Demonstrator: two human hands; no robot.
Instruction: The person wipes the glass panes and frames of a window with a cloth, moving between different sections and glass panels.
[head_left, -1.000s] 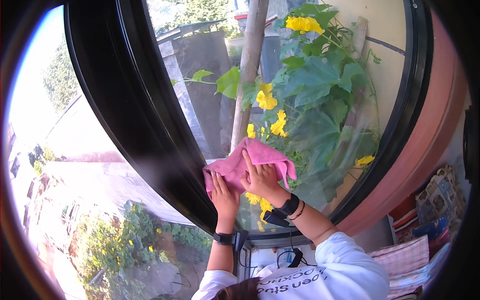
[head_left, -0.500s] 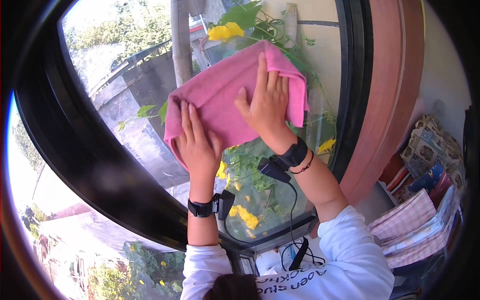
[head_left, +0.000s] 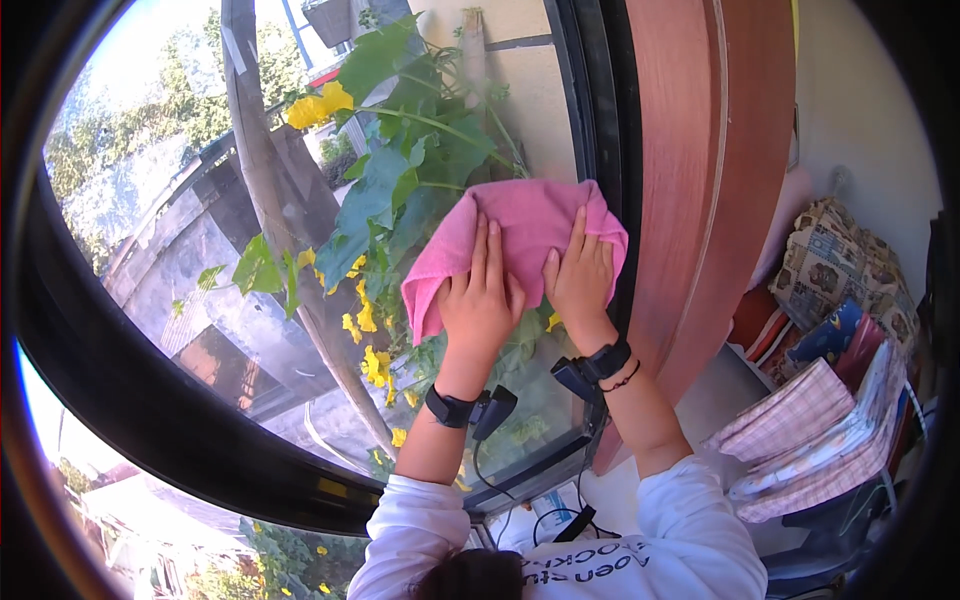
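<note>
A pink cloth point(head_left: 520, 225) lies pressed against the window glass point(head_left: 240, 370), its upper edge folded and its left corner hanging loose. My left hand point(head_left: 478, 310) rests on its left part, fingers stretched upward and the thumb out to the side. On the right part, close to the dark window frame, my right hand point(head_left: 580, 285) lies with its fingers extended over the fabric. Both palms face the glass, and the cloth's underside is hidden. Each wrist wears a black strap with a small dark device and a cable.
The black window frame point(head_left: 605, 130) borders the glass, with a reddish wooden post point(head_left: 680, 180) to its right. Folded plaid fabrics point(head_left: 780, 410) and a patterned cushion point(head_left: 845, 265) are stacked at right. Beyond the glass are a leafy vine point(head_left: 375, 200), yellow flowers and a wooden pole point(head_left: 265, 170).
Both hands have slid the cloth right across the glass toward the frame. They are closer together, and the cloth looks more bunched. The view has shifted, with the frame and post farther left.
</note>
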